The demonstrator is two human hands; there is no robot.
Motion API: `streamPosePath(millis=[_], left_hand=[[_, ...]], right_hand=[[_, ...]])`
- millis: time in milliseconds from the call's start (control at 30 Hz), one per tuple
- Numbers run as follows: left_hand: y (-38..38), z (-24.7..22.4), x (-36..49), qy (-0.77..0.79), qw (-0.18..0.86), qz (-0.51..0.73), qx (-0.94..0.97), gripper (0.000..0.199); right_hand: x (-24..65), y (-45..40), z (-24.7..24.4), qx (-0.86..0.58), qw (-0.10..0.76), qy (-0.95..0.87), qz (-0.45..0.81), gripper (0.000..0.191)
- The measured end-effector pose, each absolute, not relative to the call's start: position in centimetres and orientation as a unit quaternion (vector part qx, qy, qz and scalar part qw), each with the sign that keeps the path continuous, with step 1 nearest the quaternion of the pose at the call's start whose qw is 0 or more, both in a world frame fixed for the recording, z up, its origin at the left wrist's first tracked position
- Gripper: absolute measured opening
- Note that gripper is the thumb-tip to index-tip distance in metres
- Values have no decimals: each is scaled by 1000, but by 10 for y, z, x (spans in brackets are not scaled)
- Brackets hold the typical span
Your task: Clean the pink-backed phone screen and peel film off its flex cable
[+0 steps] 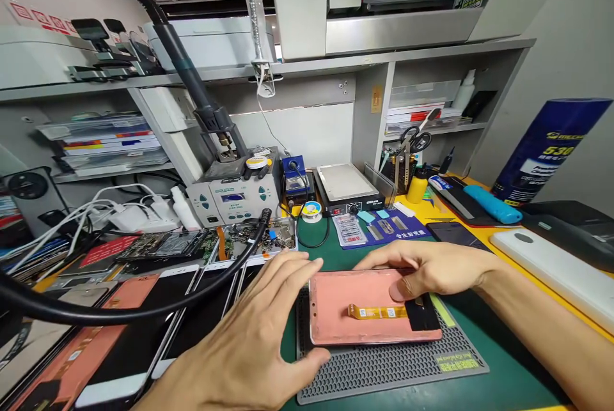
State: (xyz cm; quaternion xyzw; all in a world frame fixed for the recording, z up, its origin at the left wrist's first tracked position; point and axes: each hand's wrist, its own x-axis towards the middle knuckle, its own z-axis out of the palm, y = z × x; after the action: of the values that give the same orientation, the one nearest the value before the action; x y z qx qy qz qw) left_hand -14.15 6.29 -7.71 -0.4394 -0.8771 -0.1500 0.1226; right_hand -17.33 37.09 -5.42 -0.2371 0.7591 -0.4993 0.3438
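A pink-backed phone screen panel (336, 309) with an orange flex cable (378, 312) lies over a grey honeycomb mat (384, 369). My right hand (422, 270) grips the panel's upper right part, its thumb pressed on the pink face and its other fingers behind the far edge. At the panel's left end is my left hand (259, 334), thumb and fingers spread apart around that end, with nothing gripped between them. Black film covers the panel's right end.
Several phone screens (129, 328) lie at the left under a black hose (192, 305). Behind stand a soldering station (235, 197), a hot plate (348, 182) and a tray of circuit boards (281, 235). A white device (551, 270) and blue can (547, 149) are at right.
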Motion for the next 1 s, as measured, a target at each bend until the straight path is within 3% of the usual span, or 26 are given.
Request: streamPosePath(millis=[367, 700, 1000], left_hand=[[63, -75, -140, -842, 185, -173, -476, 81], [58, -73, -140, -816, 245, -172, -494, 79], [57, -73, -140, -816, 273, -139, -490, 75]], right_hand=[[-173, 368, -59, -221, 346, 753, -514, 52], [-175, 375, -56, -192, 342, 743, -542, 33], [-181, 389, -57, -127, 318, 728, -594, 38]])
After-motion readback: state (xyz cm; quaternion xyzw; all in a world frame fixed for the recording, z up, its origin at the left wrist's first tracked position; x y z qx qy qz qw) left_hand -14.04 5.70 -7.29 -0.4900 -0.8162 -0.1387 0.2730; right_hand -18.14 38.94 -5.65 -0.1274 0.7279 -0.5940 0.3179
